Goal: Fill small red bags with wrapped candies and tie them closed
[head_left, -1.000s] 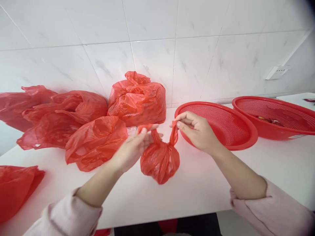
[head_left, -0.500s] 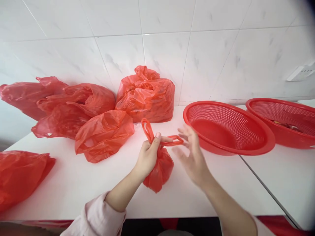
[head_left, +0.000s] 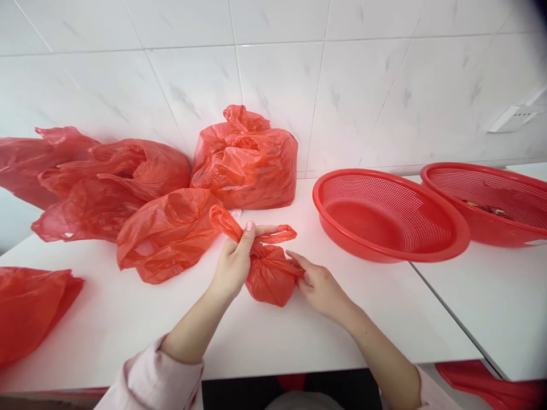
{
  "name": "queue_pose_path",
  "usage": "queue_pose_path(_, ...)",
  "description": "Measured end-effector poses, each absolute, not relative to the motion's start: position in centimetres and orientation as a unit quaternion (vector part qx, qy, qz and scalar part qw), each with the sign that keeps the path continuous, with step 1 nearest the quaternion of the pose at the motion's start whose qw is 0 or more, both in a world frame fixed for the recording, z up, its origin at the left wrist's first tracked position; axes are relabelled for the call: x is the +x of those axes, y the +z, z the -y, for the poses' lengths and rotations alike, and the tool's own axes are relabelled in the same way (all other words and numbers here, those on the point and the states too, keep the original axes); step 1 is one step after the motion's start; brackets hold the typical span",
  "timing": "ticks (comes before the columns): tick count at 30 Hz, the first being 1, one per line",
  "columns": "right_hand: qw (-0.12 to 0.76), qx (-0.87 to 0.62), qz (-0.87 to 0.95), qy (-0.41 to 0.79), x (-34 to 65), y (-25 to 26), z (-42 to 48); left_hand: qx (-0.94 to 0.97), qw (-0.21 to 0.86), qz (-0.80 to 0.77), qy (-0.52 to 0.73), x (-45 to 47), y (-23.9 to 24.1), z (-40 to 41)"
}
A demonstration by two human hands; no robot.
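Observation:
A small knotted red plastic bag (head_left: 269,276) rests on the white counter (head_left: 265,336) in front of me. My left hand (head_left: 234,263) is closed around its neck, with the thumb pressing both twisted handles just above the knot. My right hand (head_left: 318,285) pinches the bag's right side, fingers curled onto the plastic. The two handles stick out, one to the upper left and one to the right.
Several bigger red plastic bags (head_left: 245,162) lie along the tiled wall at the back left, one more bag (head_left: 29,310) at the left edge. Two red mesh baskets (head_left: 388,213) (head_left: 491,199) stand at the right. A wall socket (head_left: 510,118) is at the far right.
My right hand let go of the right handle, opened, then came down onto the bag's side. My left hand took both handles at the knot. The bag settled lower on the counter.

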State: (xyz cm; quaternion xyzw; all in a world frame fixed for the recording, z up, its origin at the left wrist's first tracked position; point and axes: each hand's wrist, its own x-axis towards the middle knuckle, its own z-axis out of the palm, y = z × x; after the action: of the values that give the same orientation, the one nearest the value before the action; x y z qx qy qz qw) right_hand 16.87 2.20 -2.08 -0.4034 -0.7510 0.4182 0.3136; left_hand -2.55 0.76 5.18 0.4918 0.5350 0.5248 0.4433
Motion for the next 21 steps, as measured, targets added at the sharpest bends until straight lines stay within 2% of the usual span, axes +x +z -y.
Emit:
queue_pose_path(4,0.351,-0.382,0.716,0.467,15.8,0.0,-1.0,0.488,0.457,-0.535,0.516,-1.4,4.6,-0.6)
queue_pose_path(7,0.427,-0.354,0.646,0.524,14.3,1.2,-1.0,0.52,0.484,-0.502,0.493,-0.2,4.7,-0.3)
queue_pose_path(13,0.54,-0.307,0.491,0.611,13.6,2.3,-3.0,0.582,0.426,-0.472,0.507,0.3,4.7,0.2)
queue_pose_path(16,0.552,-0.269,0.448,0.649,14.1,3.3,-3.2,0.583,0.421,-0.496,0.486,0.0,4.5,0.2)
queue_pose_path(18,0.567,-0.285,0.467,0.615,14.5,3.9,-2.7,0.589,0.436,-0.492,0.469,-0.4,4.5,0.2)
queue_pose_path(21,0.584,-0.356,0.538,0.492,14.9,4.4,-1.6,0.607,0.48,-0.465,0.43,-1.0,4.6,0.2)
